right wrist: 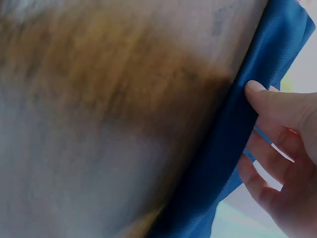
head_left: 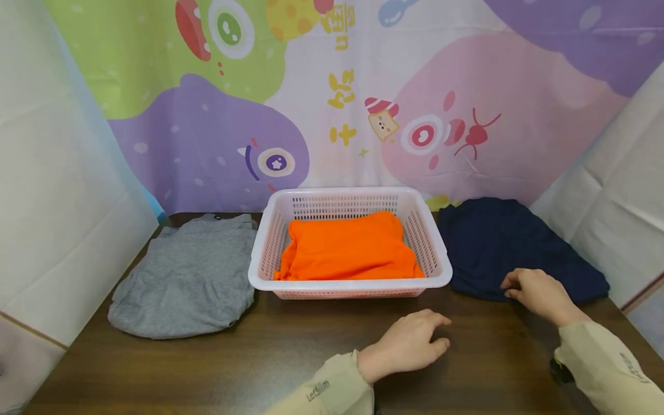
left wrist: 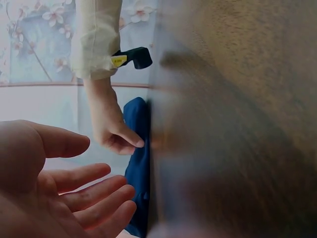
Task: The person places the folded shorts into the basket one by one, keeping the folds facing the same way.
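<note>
My right hand (head_left: 539, 293) is at the front edge of a folded navy garment (head_left: 510, 248) at the right. In the right wrist view its thumb (right wrist: 257, 88) overlaps the garment's near fold (right wrist: 225, 134), and the other fingers lie loosely bent over the top. My left hand (head_left: 407, 343) is over the brown table in front of the basket, fingers loosely extended toward the right and holding nothing. An orange garment (head_left: 347, 248) lies folded inside a white plastic basket (head_left: 350, 284). To the left of the basket lies a folded grey garment (head_left: 189, 282).
The brown table (head_left: 290, 351) carries all of these. A curtain with cartoon figures (head_left: 342, 167) hangs right behind the basket. Pale fabric walls stand on the left (head_left: 46, 202) and right (head_left: 627, 196) sides.
</note>
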Available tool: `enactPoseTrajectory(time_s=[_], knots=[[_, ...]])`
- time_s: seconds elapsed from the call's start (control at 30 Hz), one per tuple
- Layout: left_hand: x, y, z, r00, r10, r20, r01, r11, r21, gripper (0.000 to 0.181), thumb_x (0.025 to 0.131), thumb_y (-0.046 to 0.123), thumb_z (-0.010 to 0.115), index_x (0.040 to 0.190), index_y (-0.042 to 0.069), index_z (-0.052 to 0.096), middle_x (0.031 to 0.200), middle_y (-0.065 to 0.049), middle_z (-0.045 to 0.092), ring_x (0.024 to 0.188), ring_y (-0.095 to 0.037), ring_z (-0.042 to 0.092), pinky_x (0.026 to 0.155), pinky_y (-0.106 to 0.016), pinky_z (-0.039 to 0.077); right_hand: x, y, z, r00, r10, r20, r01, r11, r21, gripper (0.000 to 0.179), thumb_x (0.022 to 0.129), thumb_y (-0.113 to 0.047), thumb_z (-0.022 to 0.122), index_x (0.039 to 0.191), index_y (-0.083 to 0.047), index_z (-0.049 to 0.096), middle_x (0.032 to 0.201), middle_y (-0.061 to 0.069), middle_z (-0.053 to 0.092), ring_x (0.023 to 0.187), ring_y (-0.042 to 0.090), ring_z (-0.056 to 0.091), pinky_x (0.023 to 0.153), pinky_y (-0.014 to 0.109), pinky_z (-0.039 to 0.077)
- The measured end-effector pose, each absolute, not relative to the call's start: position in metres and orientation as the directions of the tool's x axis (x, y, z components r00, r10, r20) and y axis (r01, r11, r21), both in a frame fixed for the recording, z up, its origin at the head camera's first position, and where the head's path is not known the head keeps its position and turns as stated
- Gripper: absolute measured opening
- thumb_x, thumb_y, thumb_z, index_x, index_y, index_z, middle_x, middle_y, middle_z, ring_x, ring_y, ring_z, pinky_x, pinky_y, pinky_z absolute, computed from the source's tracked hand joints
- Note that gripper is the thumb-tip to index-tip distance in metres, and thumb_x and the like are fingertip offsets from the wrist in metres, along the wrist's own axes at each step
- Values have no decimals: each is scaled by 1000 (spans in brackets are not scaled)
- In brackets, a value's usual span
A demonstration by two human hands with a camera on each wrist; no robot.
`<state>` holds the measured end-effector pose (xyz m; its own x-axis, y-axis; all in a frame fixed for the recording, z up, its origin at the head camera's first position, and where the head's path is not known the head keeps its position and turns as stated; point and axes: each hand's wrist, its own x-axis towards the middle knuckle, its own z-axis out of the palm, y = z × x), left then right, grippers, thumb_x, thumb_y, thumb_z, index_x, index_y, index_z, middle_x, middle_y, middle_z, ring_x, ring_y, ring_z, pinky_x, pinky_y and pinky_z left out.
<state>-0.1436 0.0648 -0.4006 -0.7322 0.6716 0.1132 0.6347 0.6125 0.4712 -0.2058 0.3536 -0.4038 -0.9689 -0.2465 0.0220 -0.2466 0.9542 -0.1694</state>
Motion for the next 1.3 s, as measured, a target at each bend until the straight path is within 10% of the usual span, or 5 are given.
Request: enactPoseTrajectory(time_s=[0.77, 1.1, 1.3], knots=[[-143, 76, -412, -798, 600, 46, 549, 696, 463, 38, 84, 30, 57, 119, 15, 57, 110, 5, 59, 96, -9, 59, 79, -21, 47, -157, 357, -389, -917, -310, -252, -226, 922, -313, 5, 77, -19, 68, 80, -20, 64, 77, -11, 63, 66, 0, 53, 57, 27, 43], [-141, 82, -411, -863, 504, -26, 408, 725, 555, 47, 83, 29, 59, 125, 9, 51, 118, 0, 56, 101, -14, 57, 86, -24, 45, -143, 364, -388, -769, -528, -360, -216, 745, -631, 12, 81, -24, 66, 83, -13, 64, 79, -8, 65, 68, 1, 57, 56, 23, 46], [-140, 89, -411, -869, 485, -94, 321, 699, 639, 52, 83, 30, 60, 128, 9, 48, 123, -2, 53, 109, -14, 53, 91, -26, 43, -143, 368, -385, -793, -504, -342, -206, 751, -628, 18, 85, -28, 62, 90, -11, 65, 84, -7, 65, 71, 0, 58, 58, 23, 47]])
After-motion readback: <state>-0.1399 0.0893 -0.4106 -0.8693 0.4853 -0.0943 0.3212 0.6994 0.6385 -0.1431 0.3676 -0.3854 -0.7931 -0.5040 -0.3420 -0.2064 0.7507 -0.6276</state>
